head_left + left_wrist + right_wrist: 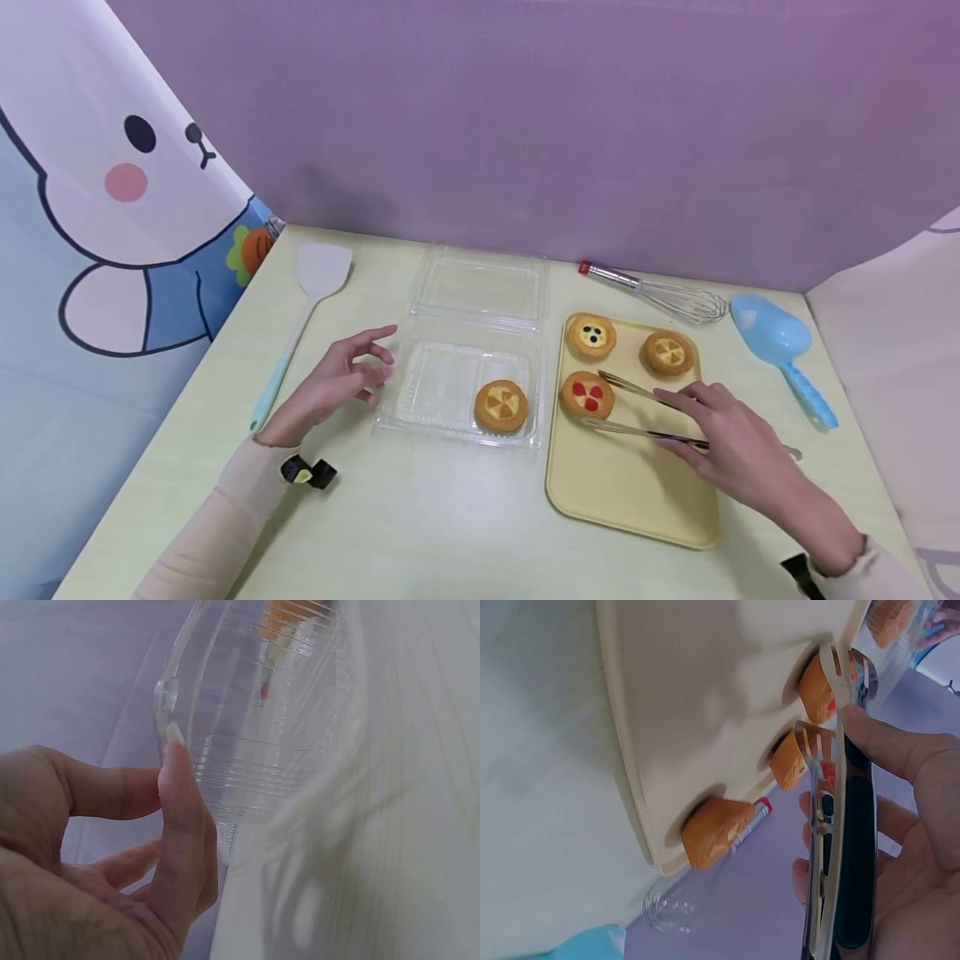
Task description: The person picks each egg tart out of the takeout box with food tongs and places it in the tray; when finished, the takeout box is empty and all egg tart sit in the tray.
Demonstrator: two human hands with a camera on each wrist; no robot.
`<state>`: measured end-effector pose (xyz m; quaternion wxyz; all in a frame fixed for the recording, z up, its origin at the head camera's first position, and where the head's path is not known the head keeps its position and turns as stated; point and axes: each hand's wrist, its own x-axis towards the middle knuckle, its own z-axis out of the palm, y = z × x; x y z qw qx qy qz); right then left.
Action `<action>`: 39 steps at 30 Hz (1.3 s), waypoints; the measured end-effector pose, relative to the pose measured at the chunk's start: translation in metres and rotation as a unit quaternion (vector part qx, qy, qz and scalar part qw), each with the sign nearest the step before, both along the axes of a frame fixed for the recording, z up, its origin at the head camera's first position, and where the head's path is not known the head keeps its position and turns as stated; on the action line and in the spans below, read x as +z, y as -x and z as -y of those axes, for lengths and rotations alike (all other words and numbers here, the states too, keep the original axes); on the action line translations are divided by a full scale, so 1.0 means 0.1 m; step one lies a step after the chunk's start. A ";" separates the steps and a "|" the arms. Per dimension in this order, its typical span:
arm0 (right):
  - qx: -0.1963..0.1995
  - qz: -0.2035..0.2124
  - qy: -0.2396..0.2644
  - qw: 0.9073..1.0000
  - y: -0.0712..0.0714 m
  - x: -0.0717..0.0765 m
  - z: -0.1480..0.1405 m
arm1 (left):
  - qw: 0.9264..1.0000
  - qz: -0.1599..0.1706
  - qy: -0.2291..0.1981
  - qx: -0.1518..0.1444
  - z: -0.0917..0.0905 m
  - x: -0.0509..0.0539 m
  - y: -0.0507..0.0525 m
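Observation:
My right hand [731,442] holds a pair of metal tongs [859,847] with dark grips. In the head view, the spread tong tips lie on either side of a red-topped tart [587,396] on a beige tray [630,496]. A tart with dark berries [591,336] and a yellow-topped tart [667,353] sit farther back on the tray. Beside the left edge of an opened clear plastic clamshell box [427,379] is my left hand [341,379], fingers loosely bent; whether it touches the edge is unclear. Another yellow-topped tart [501,406] sits in the box's front right.
A white spatula with a mint handle [296,333] lies on the left of the table [450,517]. Behind the tray is a whisk [652,292], and a blue scoop [780,337] lies to its right. A purple cloth [525,133] hangs along the back edge.

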<state>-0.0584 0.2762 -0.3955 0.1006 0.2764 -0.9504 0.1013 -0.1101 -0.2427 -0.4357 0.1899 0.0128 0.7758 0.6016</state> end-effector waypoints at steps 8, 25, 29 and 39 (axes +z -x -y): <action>0.009 -0.003 -0.008 1.000 -0.02 0.24 -0.08 | 1.000 -0.004 -0.001 -0.001 0.00 0.02 0.01; 0.085 -0.011 0.009 0.996 0.24 0.47 0.53 | 1.000 -0.002 -0.004 0.002 0.00 0.01 0.00; 0.109 0.013 0.002 0.994 0.32 0.44 0.73 | 1.000 -0.002 -0.003 0.003 -0.01 0.00 -0.01; 0.162 0.028 -0.040 0.986 0.44 0.37 1.06 | 1.000 -0.001 -0.006 0.003 0.00 -0.01 -0.01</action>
